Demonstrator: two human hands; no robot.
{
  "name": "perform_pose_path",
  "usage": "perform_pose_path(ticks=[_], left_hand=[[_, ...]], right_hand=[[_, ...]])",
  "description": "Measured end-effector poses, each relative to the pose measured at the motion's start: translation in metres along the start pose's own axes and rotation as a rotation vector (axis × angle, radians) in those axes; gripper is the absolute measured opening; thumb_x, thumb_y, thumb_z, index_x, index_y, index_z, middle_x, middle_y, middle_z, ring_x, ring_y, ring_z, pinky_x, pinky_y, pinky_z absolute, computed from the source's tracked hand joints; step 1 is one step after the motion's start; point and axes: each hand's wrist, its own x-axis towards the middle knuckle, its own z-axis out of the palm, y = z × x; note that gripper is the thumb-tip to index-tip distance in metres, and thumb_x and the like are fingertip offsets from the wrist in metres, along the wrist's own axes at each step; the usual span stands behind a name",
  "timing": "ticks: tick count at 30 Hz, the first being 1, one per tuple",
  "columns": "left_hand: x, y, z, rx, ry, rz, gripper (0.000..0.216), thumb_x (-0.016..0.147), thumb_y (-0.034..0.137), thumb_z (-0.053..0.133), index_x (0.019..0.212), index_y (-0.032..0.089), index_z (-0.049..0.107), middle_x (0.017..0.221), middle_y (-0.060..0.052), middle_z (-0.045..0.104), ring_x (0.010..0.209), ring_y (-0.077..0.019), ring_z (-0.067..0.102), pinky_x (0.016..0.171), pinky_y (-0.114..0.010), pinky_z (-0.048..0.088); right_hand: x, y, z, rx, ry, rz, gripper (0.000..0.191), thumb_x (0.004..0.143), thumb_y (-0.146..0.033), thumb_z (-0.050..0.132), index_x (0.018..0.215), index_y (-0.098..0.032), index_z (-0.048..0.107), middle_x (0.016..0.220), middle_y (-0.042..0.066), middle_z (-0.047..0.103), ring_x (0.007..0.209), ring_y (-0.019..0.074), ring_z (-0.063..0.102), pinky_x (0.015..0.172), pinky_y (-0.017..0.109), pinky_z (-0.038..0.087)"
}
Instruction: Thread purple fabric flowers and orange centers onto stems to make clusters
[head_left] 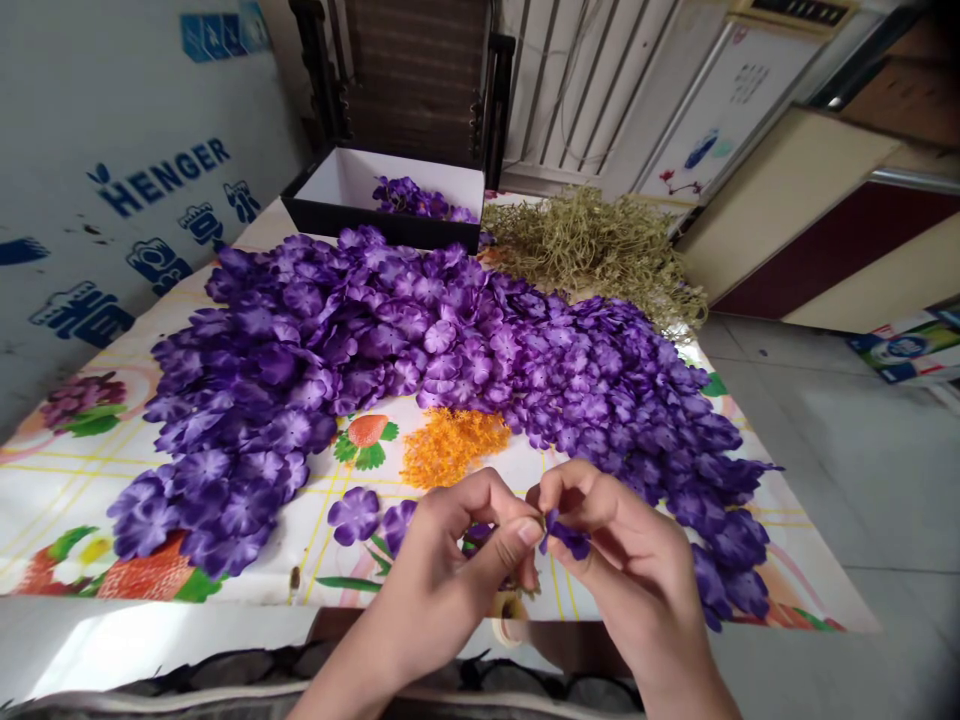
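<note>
Both my hands meet above the table's front edge, fingertips almost touching. My right hand [626, 535] pinches a purple fabric flower petal piece [571, 540] between thumb and fingers. My left hand [457, 565] is closed, thumb against forefinger, on what looks like a thin olive artificial flower stem [529, 590], mostly hidden by the fingers. Just beyond them lies a small heap of orange flower centres [454, 447]. Two loose purple blossoms, one of them a flat flower [354, 516], rest left of my left hand. A wide pile of purple petals [390, 330] arcs around behind.
A black box [382, 222] with white inside holds some purple flowers at the back. Beside it is a tangled heap of olive stems [592, 245]. The fruit-patterned tablecloth [97, 480] covers the table. A large printed white panel [135, 120] stands left; a chair [412, 80] is behind.
</note>
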Motion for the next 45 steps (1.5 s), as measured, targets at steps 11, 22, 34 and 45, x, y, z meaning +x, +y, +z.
perform_pose_path(ticks=[11, 22, 34, 45], left_hand=[[-0.002, 0.005, -0.007, -0.014, -0.117, -0.140, 0.028, 0.087, 0.041, 0.060, 0.074, 0.017, 0.054, 0.061, 0.002, 0.057, 0.053, -0.0113, 0.057, 0.053, -0.021, 0.044], [0.005, 0.008, -0.017, -0.099, -0.135, -0.178, 0.031, 0.083, 0.041, 0.067, 0.068, 0.015, 0.057, 0.057, 0.001, 0.061, 0.052, -0.0096, 0.055, 0.052, -0.019, 0.042], [-0.003, 0.014, -0.005, -0.065, 0.100, -0.121, 0.031, 0.075, 0.044, 0.075, 0.066, 0.017, 0.064, 0.056, 0.002, 0.062, 0.052, -0.0087, 0.055, 0.050, -0.016, 0.042], [-0.002, 0.009, -0.019, 0.024, -0.080, -0.157, 0.036, 0.083, 0.047, 0.065, 0.069, 0.015, 0.055, 0.058, 0.001, 0.059, 0.051, -0.0091, 0.052, 0.050, -0.018, 0.040]], right_hand=[[0.003, -0.007, 0.000, -0.065, -0.094, 0.098, 0.027, 0.086, -0.019, 0.062, 0.065, -0.021, 0.044, 0.084, 0.001, 0.053, 0.082, 0.0158, 0.053, 0.069, 0.026, 0.042], [0.003, -0.001, 0.005, -0.130, -0.067, -0.044, 0.019, 0.088, -0.013, 0.058, 0.073, -0.021, 0.052, 0.094, 0.002, 0.059, 0.090, 0.0166, 0.060, 0.078, 0.030, 0.046], [0.001, 0.008, 0.016, -0.093, 0.041, -0.174, 0.019, 0.087, -0.007, 0.052, 0.087, -0.024, 0.061, 0.094, 0.003, 0.060, 0.090, 0.0171, 0.062, 0.077, 0.031, 0.050], [-0.003, 0.016, 0.022, -0.056, 0.017, -0.134, 0.018, 0.090, -0.010, 0.052, 0.076, -0.022, 0.051, 0.094, 0.002, 0.058, 0.090, 0.0157, 0.061, 0.076, 0.028, 0.051]])
